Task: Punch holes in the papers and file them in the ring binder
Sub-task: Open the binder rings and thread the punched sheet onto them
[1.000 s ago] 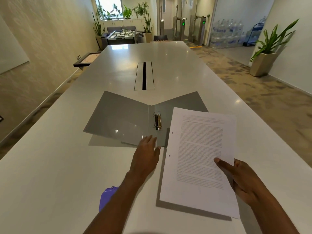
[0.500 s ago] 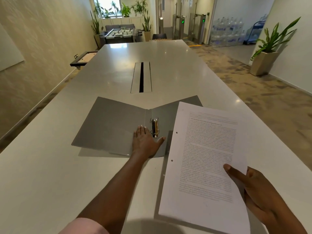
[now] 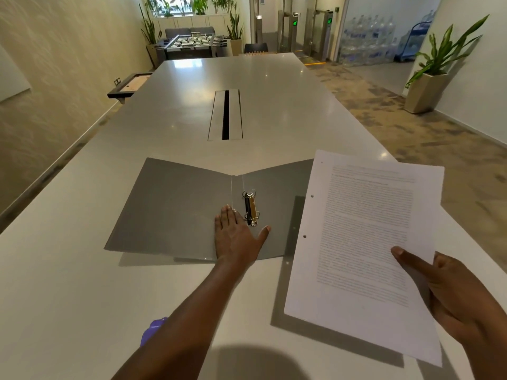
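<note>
Long white tabletop (image 3: 82, 283) in an office lounge: the left hand (image 3: 236, 238) lies flat and open on the grey ring binder (image 3: 175, 207), steadying it, while the right hand (image 3: 450, 286), grip pinched closed, holds the punched papers (image 3: 365, 237) aloft beside the rings (image 3: 251, 208). Light and floppy, the sheets likely handle best held by an edge.

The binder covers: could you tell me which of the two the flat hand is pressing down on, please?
The left cover: the left hand lies flat on its inner edge beside the ring mechanism. The right cover carries the rings and lies partly behind the held papers.
</note>
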`<act>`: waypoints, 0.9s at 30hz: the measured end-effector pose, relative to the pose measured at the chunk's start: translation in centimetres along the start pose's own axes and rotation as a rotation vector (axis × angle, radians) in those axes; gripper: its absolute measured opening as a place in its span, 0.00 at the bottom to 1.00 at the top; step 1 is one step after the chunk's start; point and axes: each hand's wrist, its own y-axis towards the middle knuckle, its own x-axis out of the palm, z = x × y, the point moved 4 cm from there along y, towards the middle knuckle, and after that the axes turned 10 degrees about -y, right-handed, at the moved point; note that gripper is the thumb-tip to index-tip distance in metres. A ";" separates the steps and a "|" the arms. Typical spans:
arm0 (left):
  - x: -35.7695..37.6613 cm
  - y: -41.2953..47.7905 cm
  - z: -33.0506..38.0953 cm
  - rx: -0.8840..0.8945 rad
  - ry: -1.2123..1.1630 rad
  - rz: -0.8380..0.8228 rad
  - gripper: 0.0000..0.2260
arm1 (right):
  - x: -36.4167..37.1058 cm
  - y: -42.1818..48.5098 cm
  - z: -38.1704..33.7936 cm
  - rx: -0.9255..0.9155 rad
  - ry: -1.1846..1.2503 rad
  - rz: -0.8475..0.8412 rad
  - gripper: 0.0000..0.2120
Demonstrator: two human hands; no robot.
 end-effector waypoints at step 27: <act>-1.4 -14.6 1.6 -0.048 -0.117 -0.284 0.34 | 4.1 3.1 -1.1 0.000 -0.374 -0.138 0.10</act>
